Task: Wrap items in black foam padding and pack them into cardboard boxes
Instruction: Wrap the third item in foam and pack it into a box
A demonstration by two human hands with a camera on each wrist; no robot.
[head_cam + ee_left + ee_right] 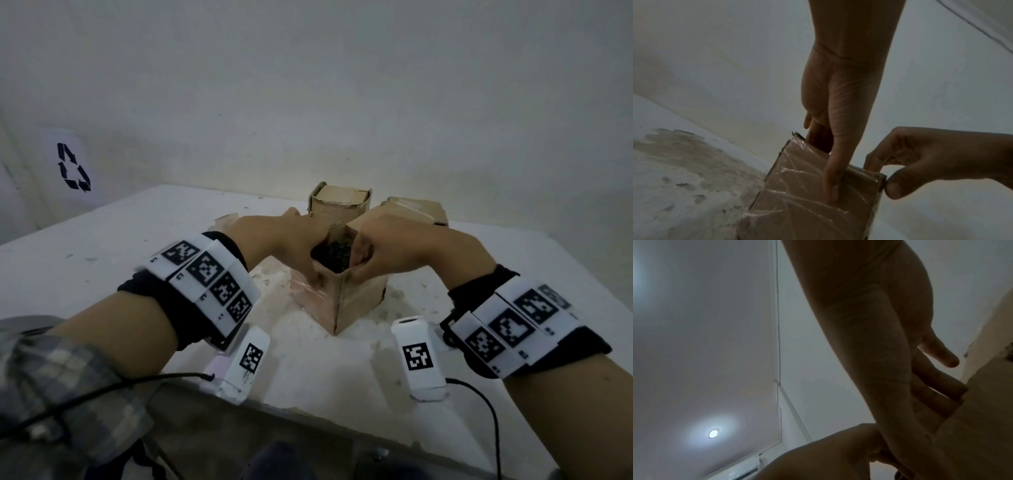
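Head view: an open cardboard box (346,294) is seen on the white table (102,246), corner toward the person; black foam (334,255) sits inside at the opening. The left hand (281,240) and right hand (387,246) are curled over opposite rims, fingers dipped inside, so the foam lies directly below and between the fingertips, equally near both.

Left wrist view: left fingers are inside, the thumb (833,178) pressed on the taped outer wall.

Right wrist view: right fingers (941,395) are hooked behind the wall; foam hidden.
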